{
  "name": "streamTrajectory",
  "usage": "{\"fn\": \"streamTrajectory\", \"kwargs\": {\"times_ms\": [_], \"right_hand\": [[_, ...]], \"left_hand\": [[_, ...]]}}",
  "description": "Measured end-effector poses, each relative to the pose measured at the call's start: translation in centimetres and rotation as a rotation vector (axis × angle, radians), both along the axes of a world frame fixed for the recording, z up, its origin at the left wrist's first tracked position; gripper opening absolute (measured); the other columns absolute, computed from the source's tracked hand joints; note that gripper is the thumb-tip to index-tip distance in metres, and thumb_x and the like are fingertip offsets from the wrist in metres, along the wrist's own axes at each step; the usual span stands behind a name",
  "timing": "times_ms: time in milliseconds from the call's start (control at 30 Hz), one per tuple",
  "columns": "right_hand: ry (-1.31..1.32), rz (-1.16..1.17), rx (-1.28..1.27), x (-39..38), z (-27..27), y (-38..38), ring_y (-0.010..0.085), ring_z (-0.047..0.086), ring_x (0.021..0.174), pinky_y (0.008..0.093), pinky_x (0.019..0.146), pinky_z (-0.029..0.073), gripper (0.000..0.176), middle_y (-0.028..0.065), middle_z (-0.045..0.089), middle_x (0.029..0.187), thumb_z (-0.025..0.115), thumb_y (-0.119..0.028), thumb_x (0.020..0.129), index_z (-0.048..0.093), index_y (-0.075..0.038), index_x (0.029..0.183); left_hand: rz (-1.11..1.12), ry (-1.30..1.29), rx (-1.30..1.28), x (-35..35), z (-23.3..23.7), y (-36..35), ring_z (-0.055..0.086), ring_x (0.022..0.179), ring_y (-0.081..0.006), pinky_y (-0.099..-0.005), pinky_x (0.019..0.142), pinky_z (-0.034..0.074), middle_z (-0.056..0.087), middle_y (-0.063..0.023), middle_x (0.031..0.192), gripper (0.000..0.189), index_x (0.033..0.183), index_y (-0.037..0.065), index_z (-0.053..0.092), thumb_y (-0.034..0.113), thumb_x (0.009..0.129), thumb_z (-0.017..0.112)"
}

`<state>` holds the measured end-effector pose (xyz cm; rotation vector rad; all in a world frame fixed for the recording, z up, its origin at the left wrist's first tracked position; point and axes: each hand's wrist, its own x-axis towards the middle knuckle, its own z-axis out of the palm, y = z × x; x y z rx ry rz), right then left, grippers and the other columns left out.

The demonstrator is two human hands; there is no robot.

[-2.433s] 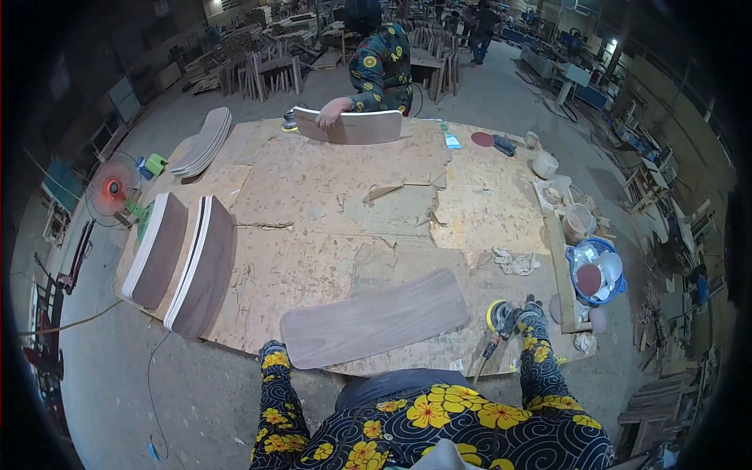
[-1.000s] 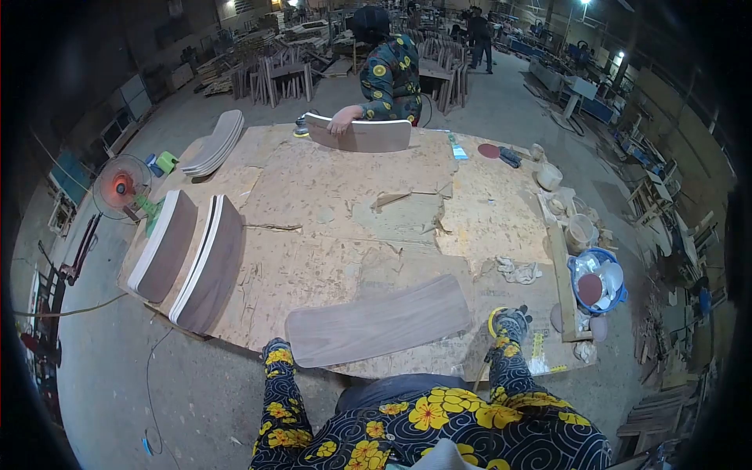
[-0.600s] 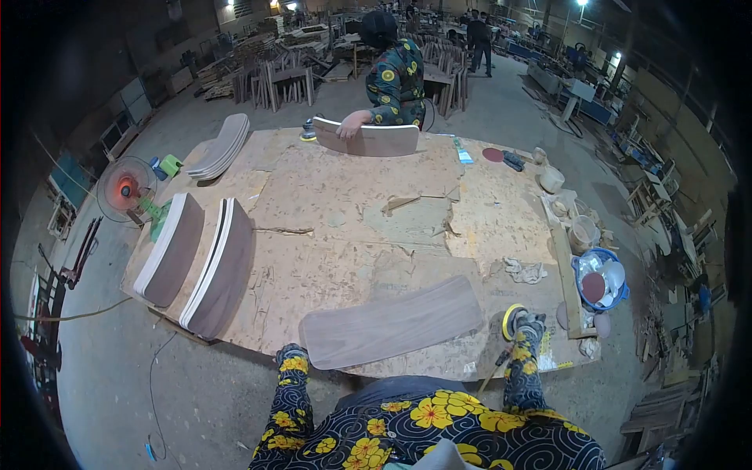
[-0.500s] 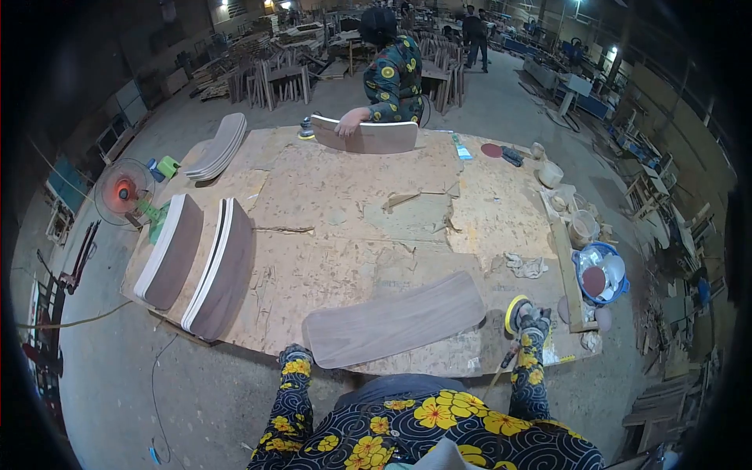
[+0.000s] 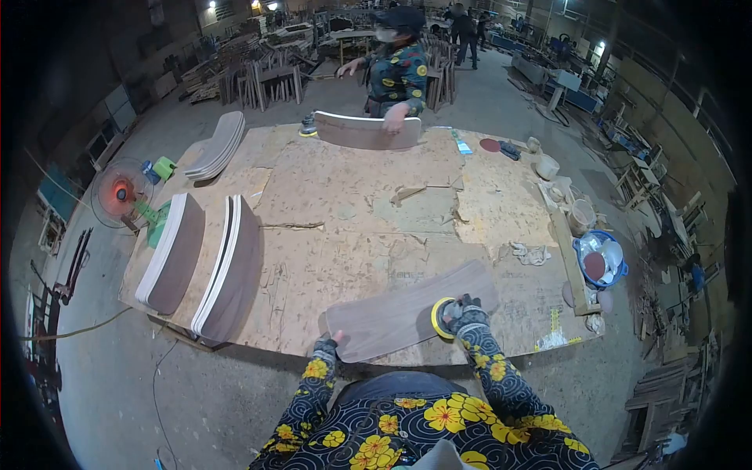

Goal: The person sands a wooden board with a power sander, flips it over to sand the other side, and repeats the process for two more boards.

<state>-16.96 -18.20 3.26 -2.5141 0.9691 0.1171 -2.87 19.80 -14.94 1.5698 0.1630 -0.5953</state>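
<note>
A curved wooden board (image 5: pixel 392 313) lies near the front edge of the table. My left hand (image 5: pixel 327 345) grips its left end, thumb toward the top face and fingers hidden beneath. Closed around a disc sander with a yellow rim (image 5: pixel 439 319), my right hand (image 5: pixel 468 315) is over the board's right half. The sander is tilted, with its rim at the board's surface; whether the whole pad touches cannot be seen.
Stacks of curved boards (image 5: pixel 172 254) (image 5: pixel 231 270) (image 5: pixel 218 147) stand at left beside a fan (image 5: pixel 121 192). Across the table (image 5: pixel 313 251), a co-worker (image 5: pixel 398 74) holds a board (image 5: pixel 364 133) near another sander (image 5: pixel 309 125). A blue basket (image 5: pixel 624 270) of discs sits at right.
My right hand has brought the sander leftward from the tabletop onto the board. My left hand's thumb now shows at the board's end. The co-worker has turned and one arm reaches out sideways.
</note>
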Motion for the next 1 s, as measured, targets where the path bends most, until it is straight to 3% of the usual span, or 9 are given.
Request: {"fn": "streamTrajectory", "kwargs": {"times_ms": [67, 200, 267, 367, 433, 500, 767, 800, 1000], "right_hand": [[0.054, -0.010, -0.085, 0.7, -1.0, 1.2, 0.0396, 0.062, 0.104, 0.0515, 0.086, 0.052, 0.062, 0.0165, 0.054, 0.118, 0.079, -0.042, 0.070, 0.054, -0.020, 0.123], [0.016, 0.040, -0.069, 1.4, -1.1, 1.9, 0.0391, 0.062, 0.103, 0.0534, 0.083, 0.053, 0.058, 0.0183, 0.053, 0.127, 0.072, -0.045, 0.077, 0.053, -0.020, 0.125], [-0.095, 0.316, -0.497, 0.3, -6.9, 0.3, 0.0412, 0.063, 0.103, 0.0531, 0.084, 0.053, 0.053, 0.0214, 0.053, 0.128, 0.067, -0.043, 0.082, 0.053, -0.020, 0.128], [-0.024, 0.181, -0.270, 2.5, -13.3, -1.5, 0.0436, 0.063, 0.103, 0.0538, 0.085, 0.053, 0.051, 0.0239, 0.053, 0.131, 0.061, -0.045, 0.086, 0.053, -0.019, 0.129], [0.055, 0.004, -0.163, 3.4, -5.3, 2.9, 0.0436, 0.064, 0.103, 0.0539, 0.085, 0.053, 0.053, 0.0241, 0.053, 0.129, 0.062, -0.045, 0.084, 0.053, -0.018, 0.129], [0.112, -0.064, -0.085, 3.7, -1.3, 4.6, 0.0439, 0.062, 0.106, 0.0532, 0.086, 0.053, 0.056, 0.0242, 0.052, 0.129, 0.064, -0.046, 0.083, 0.052, -0.017, 0.129], [0.026, -0.049, -0.186, 3.8, -2.7, 1.5, 0.0434, 0.063, 0.103, 0.0526, 0.082, 0.055, 0.060, 0.0250, 0.051, 0.125, 0.072, -0.037, 0.077, 0.050, -0.014, 0.128], [0.031, -0.051, -0.204, 3.5, -2.4, 1.1, 0.0436, 0.063, 0.103, 0.0528, 0.082, 0.055, 0.060, 0.0249, 0.051, 0.125, 0.072, -0.037, 0.077, 0.050, -0.014, 0.127], [0.071, -0.120, -0.209, 3.1, -1.8, 0.6, 0.0441, 0.062, 0.106, 0.0523, 0.082, 0.055, 0.058, 0.0265, 0.050, 0.127, 0.072, -0.033, 0.078, 0.049, -0.014, 0.127]], "left_hand": [[-0.138, -0.149, 0.314, -0.2, 1.9, -0.7, 0.067, 0.093, -0.0289, -0.0383, 0.082, 0.053, 0.072, -0.0125, 0.102, 0.054, 0.117, -0.001, 0.066, 0.039, 0.082, 0.076], [-0.082, -0.121, 0.286, -1.8, 6.2, -2.6, 0.067, 0.094, -0.0295, -0.0395, 0.085, 0.051, 0.072, -0.0146, 0.104, 0.053, 0.115, -0.001, 0.068, 0.037, 0.080, 0.078], [-0.056, -0.084, 0.220, -2.1, 5.8, -2.8, 0.067, 0.094, -0.0296, -0.0397, 0.084, 0.051, 0.072, -0.0147, 0.104, 0.051, 0.114, -0.001, 0.068, 0.037, 0.081, 0.078], [-0.050, -0.065, 0.154, -2.0, 3.5, -3.2, 0.067, 0.091, -0.0262, -0.0370, 0.083, 0.052, 0.073, -0.0118, 0.104, 0.050, 0.119, 0.001, 0.066, 0.026, 0.078, 0.081], [-0.095, -0.054, 0.374, -1.2, 0.6, -3.7, 0.068, 0.087, -0.0256, -0.0359, 0.081, 0.052, 0.073, -0.0119, 0.102, 0.046, 0.118, 0.000, 0.066, 0.020, 0.078, 0.080], [-0.066, -0.099, 0.179, -2.0, 2.1, -3.5, 0.068, 0.092, -0.0295, -0.0385, 0.082, 0.052, 0.073, -0.0143, 0.102, 0.045, 0.115, 0.000, 0.068, 0.026, 0.079, 0.078], [-0.090, -0.115, 0.253, -3.5, 8.1, -3.3, 0.068, 0.092, -0.0249, -0.0360, 0.082, 0.053, 0.072, -0.0135, 0.104, 0.044, 0.118, 0.001, 0.066, 0.018, 0.080, 0.077], [-0.073, -0.113, 0.125, -3.1, 4.0, -3.2, 0.068, 0.093, -0.0249, -0.0360, 0.083, 0.053, 0.072, -0.0134, 0.106, 0.045, 0.120, 0.000, 0.065, 0.019, 0.081, 0.077], [-0.117, -0.086, 0.174, -2.8, 2.3, -3.1, 0.068, 0.101, -0.0327, -0.0408, 0.087, 0.051, 0.072, -0.0176, 0.107, 0.051, 0.118, 0.002, 0.067, 0.036, 0.081, 0.076]]}}
